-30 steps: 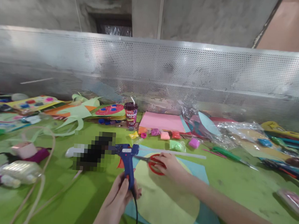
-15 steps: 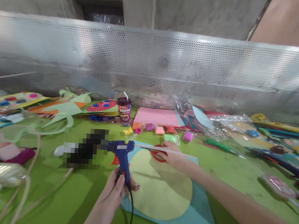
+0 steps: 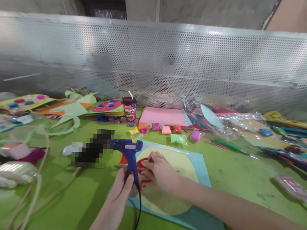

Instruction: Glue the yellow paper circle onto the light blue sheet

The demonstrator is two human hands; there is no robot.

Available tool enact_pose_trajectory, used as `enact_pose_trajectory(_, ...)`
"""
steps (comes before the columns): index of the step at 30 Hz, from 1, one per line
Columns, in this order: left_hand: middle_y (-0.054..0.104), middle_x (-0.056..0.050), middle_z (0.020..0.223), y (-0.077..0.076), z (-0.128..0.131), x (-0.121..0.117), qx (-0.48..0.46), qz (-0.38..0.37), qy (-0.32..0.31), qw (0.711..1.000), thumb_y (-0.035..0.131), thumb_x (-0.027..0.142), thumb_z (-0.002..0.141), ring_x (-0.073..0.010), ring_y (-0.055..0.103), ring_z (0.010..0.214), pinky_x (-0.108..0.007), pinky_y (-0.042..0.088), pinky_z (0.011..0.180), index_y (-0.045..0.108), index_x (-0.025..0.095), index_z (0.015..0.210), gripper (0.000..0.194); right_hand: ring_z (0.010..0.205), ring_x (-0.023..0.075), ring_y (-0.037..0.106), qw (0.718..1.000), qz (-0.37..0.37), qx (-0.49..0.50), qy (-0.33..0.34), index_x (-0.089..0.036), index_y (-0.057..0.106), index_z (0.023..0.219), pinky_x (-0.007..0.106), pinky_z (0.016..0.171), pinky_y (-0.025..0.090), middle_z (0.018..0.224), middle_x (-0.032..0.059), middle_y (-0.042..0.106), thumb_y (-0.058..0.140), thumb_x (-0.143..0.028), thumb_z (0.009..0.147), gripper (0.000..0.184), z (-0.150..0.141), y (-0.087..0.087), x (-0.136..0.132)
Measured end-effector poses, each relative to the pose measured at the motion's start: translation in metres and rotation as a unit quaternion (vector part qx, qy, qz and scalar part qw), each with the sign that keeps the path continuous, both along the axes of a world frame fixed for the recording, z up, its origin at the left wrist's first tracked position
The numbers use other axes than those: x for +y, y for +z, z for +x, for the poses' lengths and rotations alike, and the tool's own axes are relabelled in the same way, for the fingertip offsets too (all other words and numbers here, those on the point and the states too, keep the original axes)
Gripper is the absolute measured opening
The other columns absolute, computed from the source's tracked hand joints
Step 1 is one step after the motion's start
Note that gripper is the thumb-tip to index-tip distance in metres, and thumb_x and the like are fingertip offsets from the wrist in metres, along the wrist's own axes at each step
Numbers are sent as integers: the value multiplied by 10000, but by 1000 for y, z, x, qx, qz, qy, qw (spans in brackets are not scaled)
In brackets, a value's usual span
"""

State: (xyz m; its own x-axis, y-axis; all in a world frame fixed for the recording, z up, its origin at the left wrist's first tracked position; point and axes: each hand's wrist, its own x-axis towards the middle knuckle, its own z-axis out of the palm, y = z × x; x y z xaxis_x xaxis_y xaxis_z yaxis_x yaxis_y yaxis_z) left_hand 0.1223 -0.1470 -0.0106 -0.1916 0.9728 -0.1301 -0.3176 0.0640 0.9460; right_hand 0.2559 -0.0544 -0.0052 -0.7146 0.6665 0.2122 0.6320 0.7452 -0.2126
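My left hand (image 3: 124, 186) is wrapped round the handle of a blue hot glue gun (image 3: 131, 155), which is held upright over the work. Its black cord trails down past my wrist, and a clear glue stick sticks out to the right from its back. My right hand (image 3: 160, 169) pinches a thin red looped piece (image 3: 143, 160) close beside the gun; fingers cover part of it, so its full shape is hidden. Beneath both hands lies a pale yellow paper circle (image 3: 174, 203) on a light blue sheet (image 3: 203, 220).
Small bagged clay lumps, including a green one (image 3: 178, 139) and a purple one (image 3: 195, 135), line the far side. Behind them stand a drink cup (image 3: 129, 110) and pink sheets (image 3: 165, 116). A green-handled craft knife (image 3: 227, 144) lies right; cables (image 3: 39, 177) run left.
My right hand has moved left and nearer to me with the red piece, from the circle's far edge to beside the glue gun. The left hand still holds the gun.
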Motion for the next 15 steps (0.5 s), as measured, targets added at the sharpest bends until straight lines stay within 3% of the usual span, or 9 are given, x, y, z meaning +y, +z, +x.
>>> enact_pose_trajectory(5,576,-10,789,-13,-2,-2,43,-8,9,999,617,516,715,-177,579,711,-308,488,695,489,187,1070,501,835,197,423,999,6,-17,-47,-213,656,951,329,772,332,881,65,533,483,-344,870,231,6,7,15)
enact_pose_trajectory(9,564,3,754,-21,-1,0,15,7,41,999,618,519,713,-137,539,618,-268,469,607,460,183,1076,519,832,205,412,996,13,-22,-84,-201,635,985,344,763,329,898,78,530,407,-345,905,281,7,5,30)
enact_pose_trajectory(15,549,24,658,-11,0,-4,42,-17,28,999,578,525,751,-122,503,540,-229,416,525,484,192,1081,478,823,199,433,999,-3,-39,-38,-196,643,920,324,760,351,885,78,548,413,-367,898,288,1,6,-5)
